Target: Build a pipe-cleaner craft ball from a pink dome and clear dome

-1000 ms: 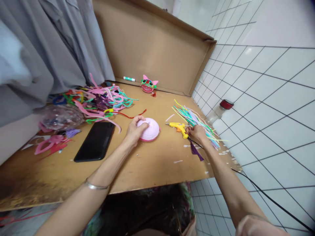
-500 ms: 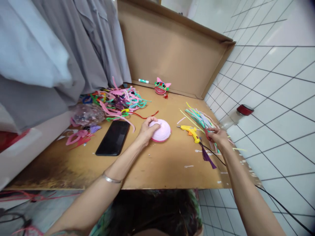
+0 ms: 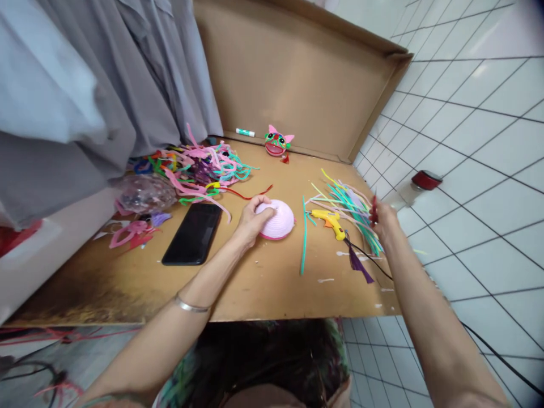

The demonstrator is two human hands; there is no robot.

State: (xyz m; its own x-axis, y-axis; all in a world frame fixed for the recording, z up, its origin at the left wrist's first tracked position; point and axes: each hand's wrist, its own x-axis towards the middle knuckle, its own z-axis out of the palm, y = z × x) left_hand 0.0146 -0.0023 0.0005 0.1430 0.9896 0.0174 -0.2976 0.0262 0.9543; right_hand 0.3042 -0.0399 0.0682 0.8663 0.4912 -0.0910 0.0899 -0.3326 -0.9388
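My left hand (image 3: 254, 222) is closed on the left side of a pale lilac dome (image 3: 280, 218) with coiled ridges and a darker pink rim, thumb on top. The dome rests on the cardboard-covered table. Over the right side, my right hand (image 3: 386, 220) grips small red-handled scissors (image 3: 374, 211), their tip pointing up. Just left of it lies a bundle of pastel pipe cleaners (image 3: 355, 207). A yellow glue gun (image 3: 330, 220) sits between the two hands, its nozzle toward the dome. One teal pipe cleaner (image 3: 304, 241) lies separately beside the dome.
A black phone (image 3: 192, 234) lies left of my left forearm. Behind it are a tangled pipe cleaner heap (image 3: 208, 167) and a clear plastic bag (image 3: 147, 192). A small animal-face figure (image 3: 277, 144) and a glue stick (image 3: 245, 132) stand near the cardboard wall (image 3: 293, 79). A purple tassel (image 3: 360, 264) lies near the cord.
My right hand has lifted the scissors up and right out of the pipe cleaner bundle. Some pipe cleaners shifted, and a teal one now lies left of the glue gun. My left hand stays on the dome.
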